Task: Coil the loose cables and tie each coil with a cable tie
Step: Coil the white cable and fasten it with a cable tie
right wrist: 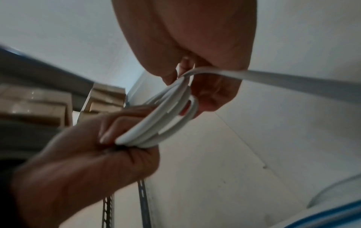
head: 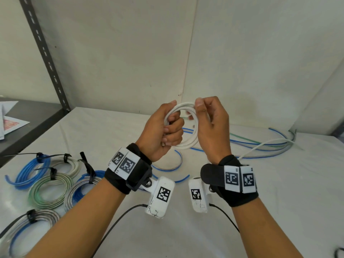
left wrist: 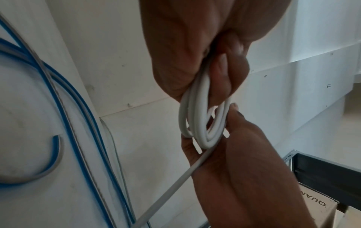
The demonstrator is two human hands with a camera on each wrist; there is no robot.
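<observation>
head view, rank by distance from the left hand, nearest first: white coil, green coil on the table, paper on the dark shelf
1. white coil: in the left hand, fingers curled round it, above the table.
2. green coil: on the table, lower left, tied with a black cable tie.
3. paper: on the dark shelf at the far left edge.

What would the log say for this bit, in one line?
step: coiling white cable | left hand: grips coil | right hand: pinches top loop | tail: trails onto table | tie: not on | tied coils: lying left

Black wrist straps [head: 130,175] carry white tags with black square codes, white cameras [head: 161,197] and black leads.
</observation>
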